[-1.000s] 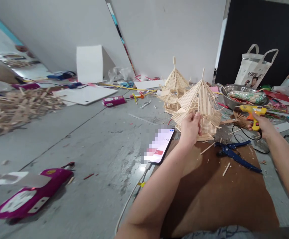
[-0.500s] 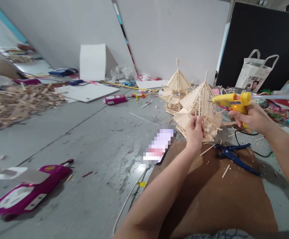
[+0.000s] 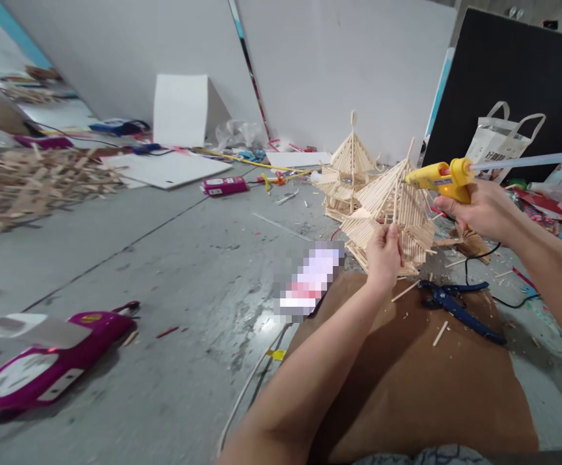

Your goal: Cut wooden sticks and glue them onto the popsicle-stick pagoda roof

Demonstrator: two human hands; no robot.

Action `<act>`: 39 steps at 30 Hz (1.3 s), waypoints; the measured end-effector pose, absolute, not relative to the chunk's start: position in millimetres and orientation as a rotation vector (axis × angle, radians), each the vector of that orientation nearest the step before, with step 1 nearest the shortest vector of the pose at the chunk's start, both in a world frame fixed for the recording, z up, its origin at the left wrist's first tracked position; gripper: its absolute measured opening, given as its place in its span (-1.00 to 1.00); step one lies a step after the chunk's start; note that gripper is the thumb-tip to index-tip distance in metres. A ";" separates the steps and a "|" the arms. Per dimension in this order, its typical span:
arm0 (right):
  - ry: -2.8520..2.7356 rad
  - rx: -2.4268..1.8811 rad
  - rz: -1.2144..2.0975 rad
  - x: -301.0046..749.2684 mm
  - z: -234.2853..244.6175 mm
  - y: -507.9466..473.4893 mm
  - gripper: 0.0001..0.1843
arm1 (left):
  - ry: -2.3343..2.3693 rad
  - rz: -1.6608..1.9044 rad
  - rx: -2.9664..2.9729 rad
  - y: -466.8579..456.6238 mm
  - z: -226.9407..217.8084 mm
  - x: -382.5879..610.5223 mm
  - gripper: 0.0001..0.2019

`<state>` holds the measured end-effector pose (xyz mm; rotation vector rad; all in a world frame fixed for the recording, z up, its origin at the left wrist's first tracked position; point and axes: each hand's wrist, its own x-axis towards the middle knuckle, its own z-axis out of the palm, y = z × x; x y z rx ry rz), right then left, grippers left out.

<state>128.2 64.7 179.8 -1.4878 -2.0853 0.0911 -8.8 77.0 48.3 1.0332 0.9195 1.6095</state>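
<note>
My left hand [image 3: 384, 253] pinches a thin wooden stick [image 3: 395, 201] that stands upright in front of a stick-built pagoda model [image 3: 397, 216] on the floor. My right hand [image 3: 479, 208] grips a yellow glue gun [image 3: 443, 179], its nozzle pointing left at the top of the stick and the model's roof. A clear glue rod sticks out of the gun's back to the right. A second stick pagoda [image 3: 350, 168] stands just behind the first.
Blue cutting pliers [image 3: 455, 307] and loose stick pieces lie on a brown board [image 3: 407, 381] before me. A phone [image 3: 310, 281] lies left of it. Magenta packets [image 3: 43, 368], a heap of wooden sticks [image 3: 24, 187], white boards and a white bag [image 3: 504, 139] lie around.
My right hand lifted the glue gun off the floor and brought it up and left to the model's roof. My left hand kept its pinch on the stick.
</note>
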 end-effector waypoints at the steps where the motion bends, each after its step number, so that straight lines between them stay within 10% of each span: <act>1: -2.089 -1.521 0.083 127.9 180.4 65.9 -0.66 | 0.919 1.610 1.033 77.4 47.8 -8.8 -0.71; 39: -2.188 -1.629 0.026 131.7 179.9 61.2 -0.53 | 0.909 1.610 1.010 77.1 51.0 -9.1 -0.73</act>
